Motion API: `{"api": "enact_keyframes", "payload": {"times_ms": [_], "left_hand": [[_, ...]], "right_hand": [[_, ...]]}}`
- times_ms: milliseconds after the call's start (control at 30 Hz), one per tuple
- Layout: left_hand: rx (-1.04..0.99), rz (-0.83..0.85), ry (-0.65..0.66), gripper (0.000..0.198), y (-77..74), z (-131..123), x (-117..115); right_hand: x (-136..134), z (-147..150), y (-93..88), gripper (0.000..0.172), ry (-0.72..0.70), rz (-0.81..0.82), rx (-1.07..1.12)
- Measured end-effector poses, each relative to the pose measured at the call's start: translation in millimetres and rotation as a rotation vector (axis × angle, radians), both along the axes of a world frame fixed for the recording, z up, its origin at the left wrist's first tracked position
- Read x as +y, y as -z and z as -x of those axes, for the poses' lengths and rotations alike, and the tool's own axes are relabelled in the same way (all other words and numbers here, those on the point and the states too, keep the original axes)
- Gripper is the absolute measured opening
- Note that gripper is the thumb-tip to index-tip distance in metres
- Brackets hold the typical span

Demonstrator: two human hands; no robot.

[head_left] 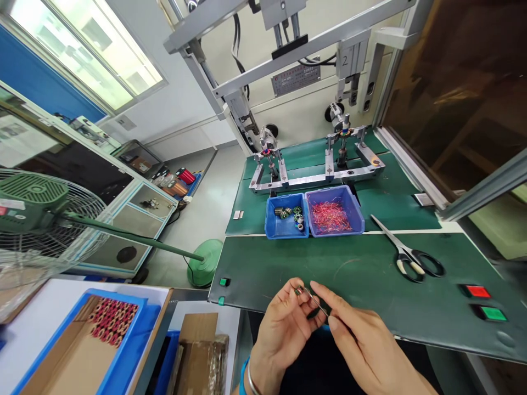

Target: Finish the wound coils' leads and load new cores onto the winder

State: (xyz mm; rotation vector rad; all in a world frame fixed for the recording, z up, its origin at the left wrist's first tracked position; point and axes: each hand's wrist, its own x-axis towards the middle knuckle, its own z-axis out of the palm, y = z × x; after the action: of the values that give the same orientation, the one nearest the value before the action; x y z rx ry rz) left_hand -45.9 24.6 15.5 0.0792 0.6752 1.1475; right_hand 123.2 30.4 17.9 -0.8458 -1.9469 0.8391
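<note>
My left hand (284,318) is held palm up over the front edge of the green bench, thumb and fingertips closed on a small ring-like part (299,291). Its details are too small to make out. A thin, curved metal tool (316,303) runs from this part toward my right hand (362,337), whose thumb and fingers pinch it. What kind of tool it is I cannot tell. Beyond the hands, a blue bin (287,233) holds several small metal and green ring-shaped parts. Touching it on the right, a purple bin (357,215) contains a tangle of short red wires (330,215).
Black-handled scissors (407,255) lie on the bench (255,263) to the right. Red (477,291) and green (493,313) buttons sit near the right corner. Behind the bins stands a metal fixture (308,179). At left are a fan (45,208) and a blue tray (135,318) with red-and-tan parts.
</note>
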Motion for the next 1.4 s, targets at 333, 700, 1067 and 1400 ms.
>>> {"api": "enact_keyframes", "payload": {"times_ms": [333,700,1067,1400], "left_hand": [[-0.024,-0.073,0.018,0.019,5.7,-1.2,-2.9],[-0.027,-0.073,0.032,0.018,5.3,-3.9,-3.8],[0.078,-0.072,0.027,0.025,1.5,-4.8,-3.3],[0.094,-0.098,0.044,0.021,3.2,-5.9,-4.3]], "right_hand": [[-2.8,1.7,7.4,0.060,-0.088,0.105,0.028],[-2.5,1.1,7.6,0.063,-0.092,0.117,0.039],[-2.4,-0.7,7.4,0.058,-0.090,0.135,0.040],[-2.7,-3.5,2.8,0.057,-0.017,0.053,0.097]]}}
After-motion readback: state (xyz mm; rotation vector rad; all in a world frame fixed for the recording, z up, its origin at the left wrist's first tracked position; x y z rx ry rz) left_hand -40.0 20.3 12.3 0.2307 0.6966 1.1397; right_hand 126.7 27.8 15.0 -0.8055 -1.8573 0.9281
